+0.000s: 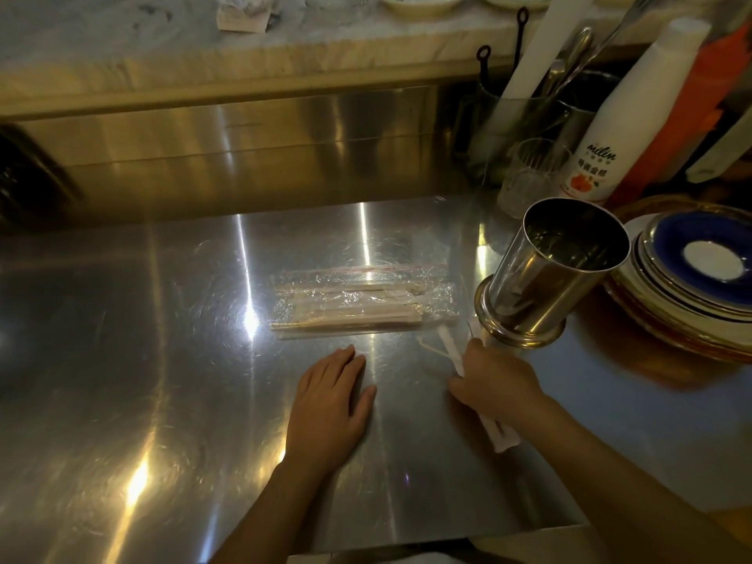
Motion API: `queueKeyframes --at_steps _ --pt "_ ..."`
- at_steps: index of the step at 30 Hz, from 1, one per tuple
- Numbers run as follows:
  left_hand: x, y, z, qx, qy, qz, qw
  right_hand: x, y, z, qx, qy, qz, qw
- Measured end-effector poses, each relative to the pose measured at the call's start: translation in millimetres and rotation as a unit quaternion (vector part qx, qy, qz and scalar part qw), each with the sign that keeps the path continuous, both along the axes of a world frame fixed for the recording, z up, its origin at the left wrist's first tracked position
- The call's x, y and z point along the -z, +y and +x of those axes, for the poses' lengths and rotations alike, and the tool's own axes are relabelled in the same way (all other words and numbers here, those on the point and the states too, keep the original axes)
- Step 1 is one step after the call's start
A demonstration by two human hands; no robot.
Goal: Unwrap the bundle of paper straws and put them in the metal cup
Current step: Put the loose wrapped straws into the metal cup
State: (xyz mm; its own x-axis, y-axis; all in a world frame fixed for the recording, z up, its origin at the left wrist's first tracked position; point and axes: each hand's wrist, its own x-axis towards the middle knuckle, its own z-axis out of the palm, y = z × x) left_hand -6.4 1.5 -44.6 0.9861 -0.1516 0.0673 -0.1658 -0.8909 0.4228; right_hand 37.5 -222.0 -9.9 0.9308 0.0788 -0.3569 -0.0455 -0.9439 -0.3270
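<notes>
Steel counter first: the clear-wrapped straw bundle lies mid-counter, still sealed by the look of it, and the metal cup stands just right of it. Left hand rests flat and empty nearby. Right hand is closed around some white paper-wrapped straws beside the cup's base. Next is probably dropping those in.

Glare-streaked steel counter under marble shelf

Scuffed glossy stainless-steel counter, polished mirror-bright metal cup, crinkly clear plastic wrap over matt paper straws, matt white plastic bottle, glazed glossy plates, clear glass
</notes>
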Motion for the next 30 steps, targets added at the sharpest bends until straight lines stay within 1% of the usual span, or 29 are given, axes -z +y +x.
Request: queueKeyframes --at_steps 4,10,14,16,18,21,22,26,28,30 --pt "1.1 0.3 0.0 0.000 0.001 -0.002 1.000 -5.7 12.7 0.9 -0.028 0.013 -0.060 0.998" --pt "2.3 0.4 -0.1 -0.002 -0.002 0.000 1.000 -8.6 10.4 3.8 -0.098 -0.003 -0.073 0.993" --pt "0.2 -0.2 -0.8 -0.006 0.000 -0.001 1.000 -12.8 8.8 5.2 -0.094 0.000 -0.053 0.994" --pt "-0.4 -0.4 -1.0 -0.007 0.000 -0.001 1.000 -18.6 7.6 5.9 -0.074 -0.003 -0.017 0.997" --pt "-1.5 -0.5 -1.2 -0.007 -0.003 -0.001 1.000 -27.6 7.0 7.2 -0.048 0.015 0.048 0.998" --pt "-3.4 -1.0 -1.3 -0.007 -0.004 -0.004 1.000 -46.9 9.0 8.5 -0.021 0.062 0.138 0.988" --pt "-3.4 -0.9 -1.5 -0.008 -0.003 -0.005 1.000 -54.2 10.3 8.1 -0.012 0.056 0.164 0.985" --pt "-2.0 -1.0 -2.0 -0.010 0.000 -0.010 1.000 -91.9 9.4 7.4 -0.006 -0.035 0.236 0.971" --pt "-1.8 -1.7 -1.9 -0.011 0.002 -0.014 1.000 -113.9 5.4 8.7 -0.009 -0.066 0.282 0.957" --pt "-1.7 -2.0 -1.9 -0.010 -0.001 -0.013 1.000 -136.4 -2.0 9.4 0.006 -0.120 0.324 0.938"
